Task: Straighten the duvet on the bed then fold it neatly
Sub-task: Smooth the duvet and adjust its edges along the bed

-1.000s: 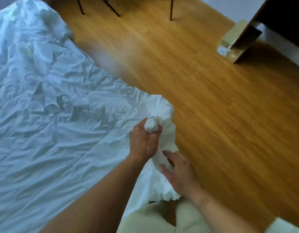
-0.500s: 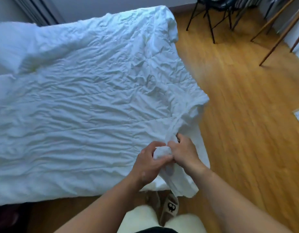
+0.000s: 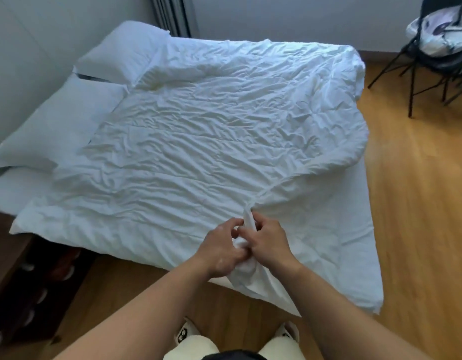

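Your left hand (image 3: pixel 222 252) and right hand (image 3: pixel 270 242) both clutch the duvet's (image 3: pixel 198 141) bunched corner at the bed's (image 3: pixel 9 185) near edge, so draw it taut and level, smoothing the wrinkles across the bed.

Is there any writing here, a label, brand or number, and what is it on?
No readable text.
The duvet and pillows are plain white.
The slippers carry a black-and-white picture, no letters.
The cloth on the chair has a dark print, too blurred to tell if it holds words.
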A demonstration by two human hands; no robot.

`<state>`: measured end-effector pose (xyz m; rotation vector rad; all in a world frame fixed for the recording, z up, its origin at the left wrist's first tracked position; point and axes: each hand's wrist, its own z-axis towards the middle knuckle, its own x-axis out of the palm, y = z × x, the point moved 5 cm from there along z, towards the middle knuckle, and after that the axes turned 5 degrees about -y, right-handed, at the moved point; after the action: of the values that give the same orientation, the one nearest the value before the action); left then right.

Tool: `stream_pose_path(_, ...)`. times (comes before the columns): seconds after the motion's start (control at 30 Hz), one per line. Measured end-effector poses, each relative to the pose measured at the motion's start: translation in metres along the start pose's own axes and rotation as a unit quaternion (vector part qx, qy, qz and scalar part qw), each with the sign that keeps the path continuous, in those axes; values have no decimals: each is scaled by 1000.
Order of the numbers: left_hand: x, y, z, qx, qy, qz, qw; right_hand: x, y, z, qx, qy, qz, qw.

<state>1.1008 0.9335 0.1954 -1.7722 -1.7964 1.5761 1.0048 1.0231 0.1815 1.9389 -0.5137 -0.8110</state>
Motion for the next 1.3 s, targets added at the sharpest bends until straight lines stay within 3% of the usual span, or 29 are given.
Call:
stream_pose_path(0.1,-59,44,-3,4,-98,-18,995,59,31,10,-34,-10,-47,998)
stream_pose_path(0.2,-127,94,-4,9,-110,-41,993,126,68,22,-89,2,-128,988)
stream_pose_path(0.33,-216,155,-2,6,-147,-53,988,199,112,50,-173,60,-261,948)
stream_pose_path(0.47,-291,195,5,2,-189,-71,980,250,146,100,-295,105,-403,860)
stream_pose_path(0.67,-367,259,36,-29,-209,-107,972,323,171,220,-271,197,-623,707)
stream_pose_path(0.87,-420,341,64,-157,-244,-155,944,421,203,320,-248,285,-662,647)
stream_pose_path(0.9,-428,354,69,-175,-252,-165,937,440,203,329,-253,306,-650,648)
stream_pose_path(1.0,-445,391,80,-220,-252,-186,924,488,201,349,-214,346,-594,694)
stream_pose_path(1.3,-533,504,105,-275,-305,-246,878,644,267,394,-236,379,-602,662)
